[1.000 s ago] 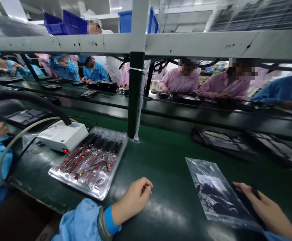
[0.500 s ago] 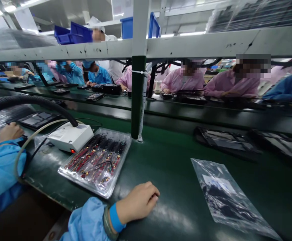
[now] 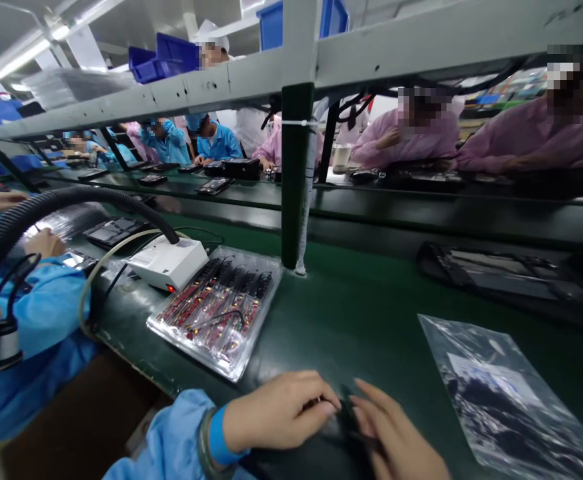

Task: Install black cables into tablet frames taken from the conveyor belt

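My left hand (image 3: 281,410), with a blue band at the wrist and a blue sleeve, lies low over the green bench with its fingers curled and closed. Just right of it is my right hand (image 3: 396,433), its fingers bent around a dark, blurred thing (image 3: 349,417) between the two hands. What that black thing is, I cannot make out. A clear plastic tray (image 3: 239,367) of red and black wired parts sits beyond my left hand. To the right of my hands lies a clear plastic bag (image 3: 509,393) with black pieces and a white label inside.
A white box (image 3: 169,261) with a black ribbed hose (image 3: 96,195) stands left of the tray. A green post (image 3: 296,180) rises behind it. Black device parts (image 3: 496,270) lie at the back right. A co-worker's blue sleeve (image 3: 46,300) is at the left; several people sit across.
My right hand has come in from the right edge, beside my left, with a dark thing between them. The view has shifted right, so the tray and bag look nearer or moved over.
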`<state>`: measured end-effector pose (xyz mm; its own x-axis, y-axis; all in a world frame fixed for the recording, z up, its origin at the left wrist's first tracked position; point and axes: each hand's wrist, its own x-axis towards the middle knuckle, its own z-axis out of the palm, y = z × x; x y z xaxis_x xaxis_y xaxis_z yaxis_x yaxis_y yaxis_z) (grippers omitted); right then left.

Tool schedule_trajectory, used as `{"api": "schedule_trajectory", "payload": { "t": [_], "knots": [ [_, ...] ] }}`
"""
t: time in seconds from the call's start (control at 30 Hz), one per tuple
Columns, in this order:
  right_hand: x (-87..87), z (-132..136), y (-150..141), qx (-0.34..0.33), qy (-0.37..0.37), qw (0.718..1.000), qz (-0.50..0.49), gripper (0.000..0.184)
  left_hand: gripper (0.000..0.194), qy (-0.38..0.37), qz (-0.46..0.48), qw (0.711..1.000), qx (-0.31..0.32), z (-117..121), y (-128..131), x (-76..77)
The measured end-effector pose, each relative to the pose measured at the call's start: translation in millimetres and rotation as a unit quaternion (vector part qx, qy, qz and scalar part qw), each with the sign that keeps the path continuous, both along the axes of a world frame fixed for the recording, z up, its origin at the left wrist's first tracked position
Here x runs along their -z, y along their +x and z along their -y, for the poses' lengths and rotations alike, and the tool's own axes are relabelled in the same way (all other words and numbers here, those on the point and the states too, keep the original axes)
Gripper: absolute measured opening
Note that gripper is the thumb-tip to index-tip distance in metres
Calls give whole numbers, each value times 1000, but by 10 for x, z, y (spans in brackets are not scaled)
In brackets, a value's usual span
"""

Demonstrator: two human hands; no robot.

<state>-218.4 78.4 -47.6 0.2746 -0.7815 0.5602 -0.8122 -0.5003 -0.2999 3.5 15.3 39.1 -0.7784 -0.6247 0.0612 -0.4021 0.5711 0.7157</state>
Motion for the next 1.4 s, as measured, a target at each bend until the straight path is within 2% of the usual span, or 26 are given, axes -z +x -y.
{"api": "schedule_trajectory", "payload": {
  "t": [0.07,0.1,0.17,0.23,0.3,0.37,0.43,0.5,0.6,0.7,0.77,0.8,0.87,0.9,0.97,1.03,1.1,1.2,1.27,1.4],
  "knots": [
    [43,62,222,-45,17,998,-48,31,22,2,2,1000,-3,0,141,-130],
    [70,76,292,-44,26,997,-58,34,22,-7,8,1000,-13,20,218,-182],
    [121,80,352,-32,43,996,-64,34,21,-49,18,996,-66,94,385,-249],
    [152,67,341,-23,55,997,-56,30,23,-118,35,981,-147,204,574,-264],
    [159,51,313,-20,61,997,-48,28,24,-189,86,950,-232,326,788,-237],
    [151,40,300,-17,64,997,-40,27,24,-240,165,907,-304,431,1012,-183],
    [141,33,306,-14,66,997,-35,27,23,-279,239,867,-336,491,1211,-118],
    [138,28,320,-10,70,997,-30,26,22,-303,291,840,-345,501,1350,-59],
    [144,23,332,-9,81,996,-23,26,22,-319,340,811,-353,463,1425,-10],
    [146,23,333,-11,84,996,-16,26,21,-332,343,795,-374,431,1391,-26],
    [133,27,339,-11,81,997,-10,26,21,-341,298,800,-392,422,1321,-67],
    [120,29,345,-11,79,997,-7,26,22,-341,254,812,-399,414,1263,-90],
    [84,29,361,-10,64,998,8,25,22,-308,132,854,-399,381,1083,-123],
    [62,27,370,-10,52,998,19,25,22,-266,65,879,-390,352,959,-125],
    [18,19,383,-12,31,999,43,26,21,-121,-33,927,-353,272,651,-85],
    [-18,9,386,-14,21,998,65,27,22,57,-92,946,-306,180,307,13],
    [-47,0,383,-13,17,996,86,30,23,198,-128,935,-263,100,-8,151],
    [-86,-4,382,16,9,993,119,29,28,328,-149,905,-224,34,-319,360],
    [-112,2,390,43,2,991,125,26,33,365,-145,894,-214,26,-405,463],
    [-137,31,415,70,-25,992,106,24,34,370,-131,895,-213,32,-413,548]
  ]
}}
